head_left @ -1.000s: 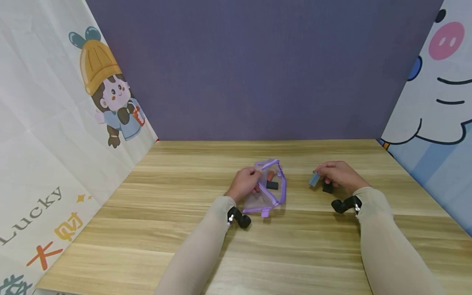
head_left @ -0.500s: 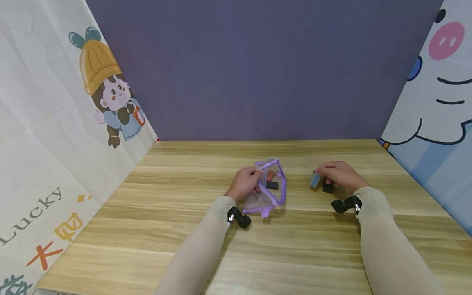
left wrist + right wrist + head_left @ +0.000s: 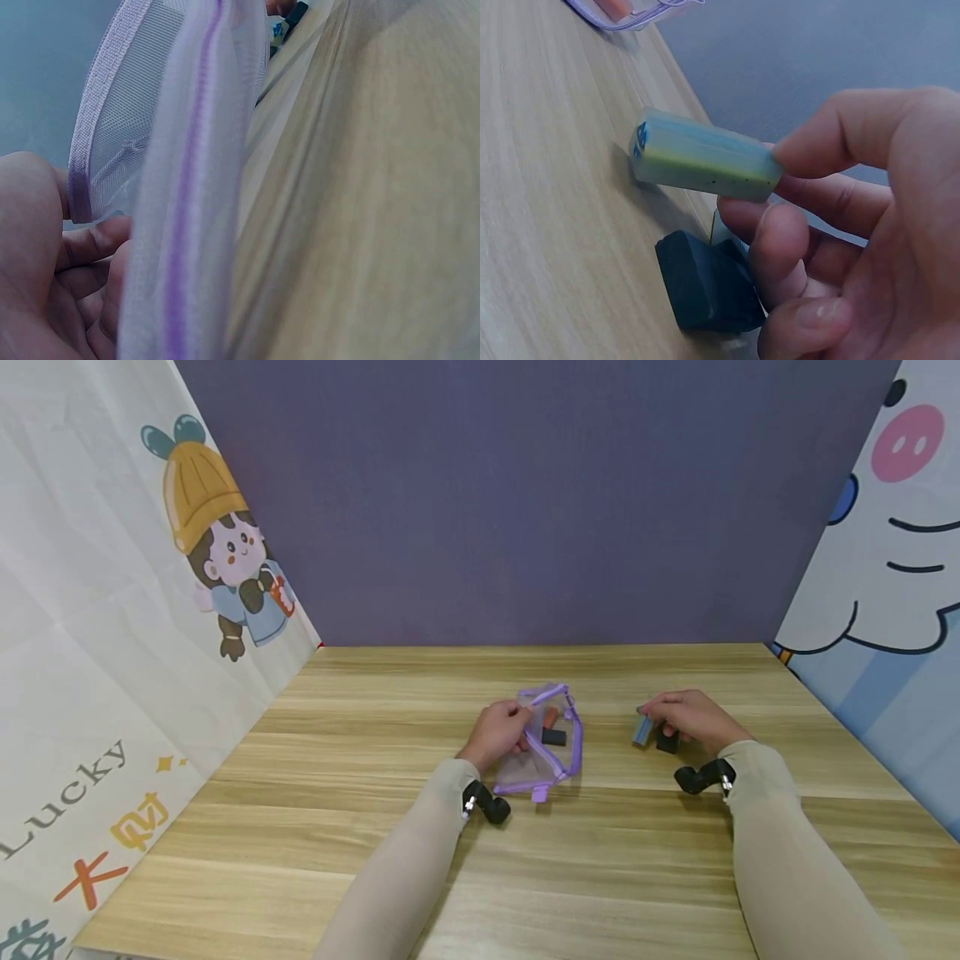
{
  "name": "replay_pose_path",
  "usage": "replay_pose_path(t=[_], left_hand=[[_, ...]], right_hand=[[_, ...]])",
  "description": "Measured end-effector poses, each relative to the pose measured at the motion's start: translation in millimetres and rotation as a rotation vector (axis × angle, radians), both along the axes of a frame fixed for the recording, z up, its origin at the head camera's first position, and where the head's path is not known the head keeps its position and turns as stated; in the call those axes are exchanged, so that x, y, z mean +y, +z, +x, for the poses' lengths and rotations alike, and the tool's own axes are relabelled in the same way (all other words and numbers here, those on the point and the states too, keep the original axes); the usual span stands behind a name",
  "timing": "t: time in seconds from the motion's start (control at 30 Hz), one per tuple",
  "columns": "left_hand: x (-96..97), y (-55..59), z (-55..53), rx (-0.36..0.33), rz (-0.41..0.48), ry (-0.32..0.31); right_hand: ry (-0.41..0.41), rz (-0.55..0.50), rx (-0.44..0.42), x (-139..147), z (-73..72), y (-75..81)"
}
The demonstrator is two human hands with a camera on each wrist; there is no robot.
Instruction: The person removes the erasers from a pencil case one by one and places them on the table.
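My right hand [image 3: 693,717] pinches one end of a small translucent blue-green block [image 3: 705,157], shaped like an eraser, between thumb and fingers. Its other end tilts down toward the table. Beneath those fingers a dark block [image 3: 709,285] sits on the wood, partly hidden by them. Over to the left, my left hand [image 3: 497,733] holds the edge of a mesh pouch with purple zipper trim [image 3: 576,747], and its mouth gapes. Inside the pouch lie a black block [image 3: 554,737] and an orange-red one [image 3: 551,718]. The left wrist view shows the mesh pouch [image 3: 124,112] close up.
The wooden table [image 3: 360,752] ends at a grey-purple panel [image 3: 487,502] behind. Printed cloths hang on both sides, a cartoon child [image 3: 236,552] on the left one. A black wrist mount [image 3: 486,802] sits on the left sleeve.
The translucent block has swung slightly in the right fingers, its free end moving down and right. The left hand and pouch stay where they were.
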State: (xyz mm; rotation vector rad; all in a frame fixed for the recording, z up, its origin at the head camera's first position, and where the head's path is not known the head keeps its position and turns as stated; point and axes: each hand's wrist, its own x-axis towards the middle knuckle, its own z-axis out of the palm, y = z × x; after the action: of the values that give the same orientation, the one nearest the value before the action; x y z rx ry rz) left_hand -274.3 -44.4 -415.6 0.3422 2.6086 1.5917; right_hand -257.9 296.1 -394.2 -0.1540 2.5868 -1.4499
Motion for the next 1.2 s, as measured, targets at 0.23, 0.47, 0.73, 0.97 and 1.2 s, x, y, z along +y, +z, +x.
replay_pose_path(t=[0.23, 0.47, 0.73, 0.97, 1.2], left_hand=[[0.3, 0.0, 0.2, 0.006, 0.0, -0.003], [0.0, -0.5, 0.8, 0.004, 0.012, -0.01], [-0.2, -0.5, 0.5, 0.001, 0.015, -0.011], [0.6, -0.8, 0.2, 0.003, 0.008, -0.005], [0.8, -0.5, -0.1, 0.0, 0.005, -0.001]], right_hand=[[-0.005, 0.011, 0.003, -1.0, 0.2, -0.8], [-0.028, 0.048, 0.005, -2.6, -0.3, -1.0], [-0.083, 0.026, 0.009, -3.4, 1.0, -1.7], [-0.104, 0.023, 0.02, -1.2, 1.0, -3.0], [-0.113, 0.019, 0.029, -0.1, 0.4, -3.7]])
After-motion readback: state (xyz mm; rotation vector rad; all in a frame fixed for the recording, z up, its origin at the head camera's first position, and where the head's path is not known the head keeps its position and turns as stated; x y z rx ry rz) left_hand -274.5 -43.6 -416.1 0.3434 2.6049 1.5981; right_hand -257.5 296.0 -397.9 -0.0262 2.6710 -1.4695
